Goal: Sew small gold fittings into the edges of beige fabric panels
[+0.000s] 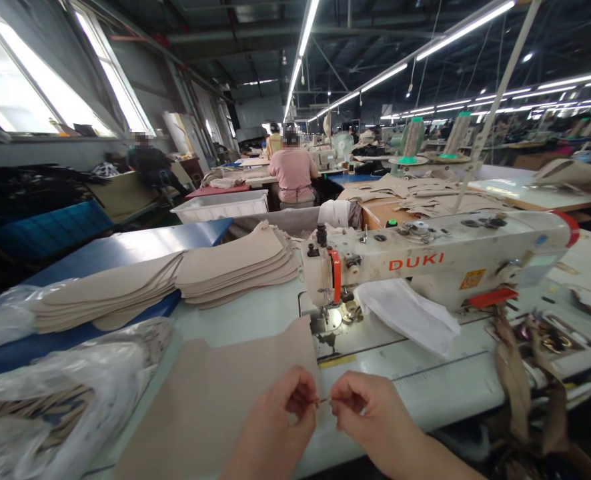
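My left hand [275, 420] and my right hand [370, 410] meet near the table's front edge, each pinching something thin between thumb and forefinger; it looks like a thread or the edge of the fabric, too small to name. Under my left hand lies a flat beige fabric piece [215, 393]. Behind the hands stands a white DUKI sewing machine [440, 257] with its needle area [331, 313] lit. A white cloth [408, 313] lies under the machine's arm.
Stacks of cut beige pieces [235, 267] lie at the back left of the table, partly on a blue surface [125, 247]. Clear plastic bags [50, 393] sit at the left. Brown straps [515, 373] hang at the right. Other people sit working farther back.
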Available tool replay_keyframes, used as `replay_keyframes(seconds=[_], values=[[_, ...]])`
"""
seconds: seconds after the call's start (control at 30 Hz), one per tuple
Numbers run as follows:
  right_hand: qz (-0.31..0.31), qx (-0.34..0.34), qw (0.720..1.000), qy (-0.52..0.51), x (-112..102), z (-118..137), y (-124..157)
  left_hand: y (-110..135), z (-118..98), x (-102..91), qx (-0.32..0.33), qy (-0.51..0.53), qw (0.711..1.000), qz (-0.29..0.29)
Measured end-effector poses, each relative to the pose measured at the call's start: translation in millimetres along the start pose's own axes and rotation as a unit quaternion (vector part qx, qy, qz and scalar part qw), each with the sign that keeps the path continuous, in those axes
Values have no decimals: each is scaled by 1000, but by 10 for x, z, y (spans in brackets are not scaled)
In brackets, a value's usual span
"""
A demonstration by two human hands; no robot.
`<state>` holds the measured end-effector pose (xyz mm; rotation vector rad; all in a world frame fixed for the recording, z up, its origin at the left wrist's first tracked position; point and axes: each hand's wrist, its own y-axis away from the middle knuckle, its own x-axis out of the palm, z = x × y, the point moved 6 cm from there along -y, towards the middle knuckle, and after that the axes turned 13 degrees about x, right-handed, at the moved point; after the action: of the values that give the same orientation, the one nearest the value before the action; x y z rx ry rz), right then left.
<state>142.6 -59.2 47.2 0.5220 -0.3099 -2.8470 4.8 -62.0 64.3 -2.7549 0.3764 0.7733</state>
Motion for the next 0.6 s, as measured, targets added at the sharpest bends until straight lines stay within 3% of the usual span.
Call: replay_keyframes(seconds=[0.1, 0.23, 0.3, 0.4, 0.5, 0.6], values=[[-14, -5, 1000, 12, 30, 5, -72, -71, -66, -34, 22, -119, 992, 43], [-33, 5, 999, 5, 4, -8, -196, -287, 99, -125, 45, -99, 990, 93], [-21, 37, 999, -31, -11, -54, -272, -432, 255, -220, 67, -86, 991, 78], [3, 69, 995, -70, -18, -121, -390, -589, 467, -319, 130, -165, 978, 15], [16, 85, 993, -78, -22, -180, -517, -599, 590, -205, 180, -252, 951, 6], [30, 110, 991, -75, -14, -226, -651, -523, 630, -57, 179, -289, 940, 6]])
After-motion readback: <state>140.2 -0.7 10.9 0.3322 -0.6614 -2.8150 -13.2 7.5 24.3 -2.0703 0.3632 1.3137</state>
